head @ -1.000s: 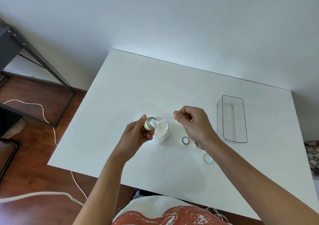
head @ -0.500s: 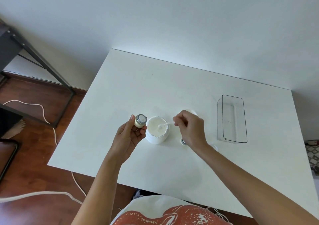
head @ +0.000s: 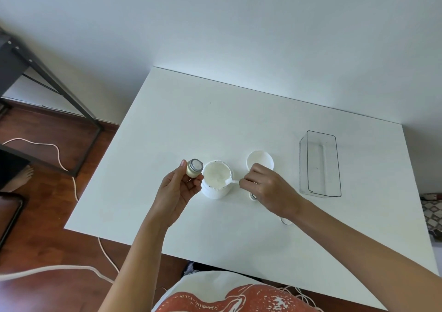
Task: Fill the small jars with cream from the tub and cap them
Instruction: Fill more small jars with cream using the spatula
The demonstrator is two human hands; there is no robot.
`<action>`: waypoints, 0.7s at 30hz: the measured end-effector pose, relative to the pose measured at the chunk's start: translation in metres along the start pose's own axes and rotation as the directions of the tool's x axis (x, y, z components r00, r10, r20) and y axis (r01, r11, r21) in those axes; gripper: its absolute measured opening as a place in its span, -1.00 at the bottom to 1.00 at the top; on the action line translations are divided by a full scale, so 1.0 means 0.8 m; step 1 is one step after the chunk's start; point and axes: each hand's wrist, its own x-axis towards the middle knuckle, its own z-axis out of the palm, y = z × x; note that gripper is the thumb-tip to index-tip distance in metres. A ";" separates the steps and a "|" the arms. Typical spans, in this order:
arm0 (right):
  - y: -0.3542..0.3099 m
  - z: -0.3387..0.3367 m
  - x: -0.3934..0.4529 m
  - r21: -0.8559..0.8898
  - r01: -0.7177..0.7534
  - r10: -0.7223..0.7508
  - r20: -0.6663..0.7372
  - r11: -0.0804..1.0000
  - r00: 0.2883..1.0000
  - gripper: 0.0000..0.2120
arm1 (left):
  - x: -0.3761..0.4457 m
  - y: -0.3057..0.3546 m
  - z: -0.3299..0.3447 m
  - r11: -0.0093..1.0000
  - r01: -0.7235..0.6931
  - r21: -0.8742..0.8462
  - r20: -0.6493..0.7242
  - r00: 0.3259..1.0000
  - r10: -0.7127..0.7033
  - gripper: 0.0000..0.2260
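The left hand [head: 178, 187] holds a small jar [head: 194, 167] beside the tub [head: 217, 180], so the right hand [head: 269, 187], pinching a spatula [head: 230, 181], can scoop cream.

White table [head: 215, 120] against a plain white wall [head: 239, 24]; wooden floor [head: 47, 240] (white cable [head: 59, 153] trailing)

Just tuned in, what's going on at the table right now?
A person is filling small jars with cream. The left hand holds a small jar up beside the open tub. The right hand pinches a white spatula whose tip is in the tub's cream. The tub lid lies behind that hand, a clear bin farther right. Another small jar sits mostly hidden under the right hand.
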 end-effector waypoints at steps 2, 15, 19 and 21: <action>0.002 -0.002 -0.002 0.019 -0.022 0.022 -0.035 1.000 0.999 -0.73 | 0.000 0.000 -0.001 1.000 -0.001 0.000 -0.006 1.000 0.001 -0.58; 0.000 -0.002 0.016 0.454 -0.742 0.770 0.169 0.493 0.615 -0.83 | -0.005 0.003 0.001 0.999 -0.012 0.033 0.023 1.000 0.011 -0.66; -0.004 -0.033 0.025 0.654 -0.644 0.807 0.086 0.397 0.585 -0.82 | -0.009 0.006 0.001 0.996 -0.023 0.084 0.084 0.996 0.016 -0.70; -0.007 -0.048 0.035 0.715 -0.591 0.793 0.084 0.374 0.603 -0.82 | -0.010 0.007 0.003 0.994 -0.022 0.109 0.130 0.991 0.008 -0.71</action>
